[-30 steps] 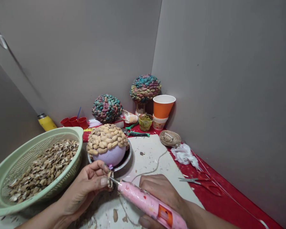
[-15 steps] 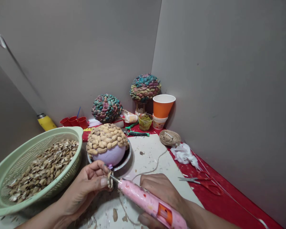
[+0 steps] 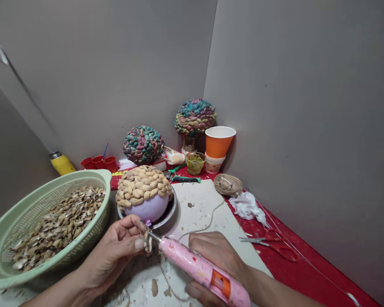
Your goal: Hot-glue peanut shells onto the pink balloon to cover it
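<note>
My left hand (image 3: 123, 245) pinches a small peanut shell (image 3: 149, 242) between thumb and fingertips, its pale rim showing. My right hand (image 3: 214, 256) is wrapped round a pink glue gun (image 3: 192, 260) with an orange window in its side. The metal nozzle (image 3: 154, 236) reaches to the shell's edge. Just beyond my left hand, a lilac balloon (image 3: 149, 209) sits in a metal bowl (image 3: 173, 209), its upper part covered with peanut shells (image 3: 144, 184). A thin twine (image 3: 208, 224) runs across the white board and passes behind the glue gun.
At left stands a green colander (image 3: 107, 200) full of shells. Two painted shell balls (image 3: 143, 145), paper cups (image 3: 220, 143), red cups (image 3: 98, 162) and pliers (image 3: 187, 180) are at the back. A twine ball (image 3: 228, 184), white tissue (image 3: 248, 207) and scissors (image 3: 270, 244) lie right.
The glue gun has shifted very slightly at the shell's edge. Otherwise both hands and everything around them look the same.
</note>
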A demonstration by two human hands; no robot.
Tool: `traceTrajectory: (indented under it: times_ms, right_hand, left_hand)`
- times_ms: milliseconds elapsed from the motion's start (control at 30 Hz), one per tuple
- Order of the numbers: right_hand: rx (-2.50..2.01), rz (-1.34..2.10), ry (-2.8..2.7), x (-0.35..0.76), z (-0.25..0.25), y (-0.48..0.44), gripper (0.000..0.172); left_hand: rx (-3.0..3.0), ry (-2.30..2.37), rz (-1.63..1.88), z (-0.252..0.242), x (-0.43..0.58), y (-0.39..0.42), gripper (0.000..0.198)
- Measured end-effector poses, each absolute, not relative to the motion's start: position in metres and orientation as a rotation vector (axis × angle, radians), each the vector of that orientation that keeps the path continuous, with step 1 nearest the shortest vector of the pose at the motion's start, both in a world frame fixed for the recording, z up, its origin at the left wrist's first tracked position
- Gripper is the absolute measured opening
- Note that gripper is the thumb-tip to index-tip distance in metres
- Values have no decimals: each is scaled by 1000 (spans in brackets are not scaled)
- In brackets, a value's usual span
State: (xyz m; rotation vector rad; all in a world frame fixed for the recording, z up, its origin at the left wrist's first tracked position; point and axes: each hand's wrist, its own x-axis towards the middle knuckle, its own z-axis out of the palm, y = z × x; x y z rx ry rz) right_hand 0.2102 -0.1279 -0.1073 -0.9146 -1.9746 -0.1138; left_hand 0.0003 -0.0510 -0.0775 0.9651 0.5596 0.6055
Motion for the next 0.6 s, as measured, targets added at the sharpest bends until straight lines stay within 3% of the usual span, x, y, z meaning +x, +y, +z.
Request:
traceTrajectory:
  times_ms: [600]
  right_hand:
    - [-945, -108, -1979, 211, -102, -129, 55]
  left_hand:
    - [973, 555, 620, -78, -2, -48, 23]
